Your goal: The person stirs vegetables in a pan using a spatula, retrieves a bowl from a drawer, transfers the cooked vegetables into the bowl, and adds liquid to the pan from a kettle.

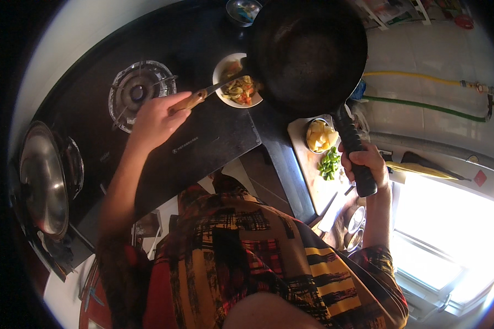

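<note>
My left hand (158, 121) grips the wooden handle of a spatula (214, 87), whose dark head reaches across a white bowl (219, 74) to the wok's left rim. Cooked vegetables with orange-red pieces (242, 89) lie in that bowl. With my right hand (368, 164) I hold the black ribbed handle of a dark wok (308, 61). The wok is raised and tilted beside the bowl, its inside facing me and bare except for a dull sheen. It covers part of the bowl's right side.
A gas burner (138, 93) with a foil liner sits left on the black hob (206, 140). A domed metal lid (45, 181) stands far left. On the cutting board (302, 140) are a bowl of pale chunks (321, 135), chopped green pepper (329, 164) and a cleaver (332, 211).
</note>
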Demonstrator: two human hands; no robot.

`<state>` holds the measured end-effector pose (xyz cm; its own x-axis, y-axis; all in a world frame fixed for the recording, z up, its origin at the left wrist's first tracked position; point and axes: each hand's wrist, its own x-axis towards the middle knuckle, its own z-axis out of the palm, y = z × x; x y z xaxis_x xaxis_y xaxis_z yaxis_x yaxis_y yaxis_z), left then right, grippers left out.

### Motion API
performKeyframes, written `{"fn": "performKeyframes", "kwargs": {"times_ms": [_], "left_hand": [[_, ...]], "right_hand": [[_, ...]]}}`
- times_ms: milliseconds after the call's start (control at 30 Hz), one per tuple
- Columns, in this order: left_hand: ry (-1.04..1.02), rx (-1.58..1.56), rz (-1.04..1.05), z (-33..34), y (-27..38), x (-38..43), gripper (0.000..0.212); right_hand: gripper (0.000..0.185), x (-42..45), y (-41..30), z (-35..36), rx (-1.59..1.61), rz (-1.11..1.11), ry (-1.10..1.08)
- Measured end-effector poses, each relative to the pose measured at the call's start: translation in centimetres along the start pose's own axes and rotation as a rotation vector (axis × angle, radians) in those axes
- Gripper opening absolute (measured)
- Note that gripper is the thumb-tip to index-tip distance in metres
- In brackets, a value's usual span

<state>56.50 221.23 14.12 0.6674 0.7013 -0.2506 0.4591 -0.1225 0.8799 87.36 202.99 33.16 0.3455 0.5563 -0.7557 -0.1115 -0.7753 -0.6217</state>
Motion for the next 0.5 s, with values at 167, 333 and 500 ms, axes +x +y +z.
{"fn": "performKeyframes", "kwargs": {"times_ms": [167,333,500], "left_hand": [[0.058,-0.065,-0.002,-1.8,0.5,-1.4,0.037],[0.008,-0.229,0.001,-1.2,2.2,-1.4,0.037],[-0.039,-0.074,-0.02,-1.4,1.3,-1.2,0.037]], "right_hand": [[0.032,-0.3,-0.7,-0.8,-0.028,0.001,-0.007],[0.034,-0.2,-1.4,-1.1,-0.026,-0.018,-0.005],[0.036,-0.1,-1.8,-1.7,0.014,-0.02,-0.025]]}}
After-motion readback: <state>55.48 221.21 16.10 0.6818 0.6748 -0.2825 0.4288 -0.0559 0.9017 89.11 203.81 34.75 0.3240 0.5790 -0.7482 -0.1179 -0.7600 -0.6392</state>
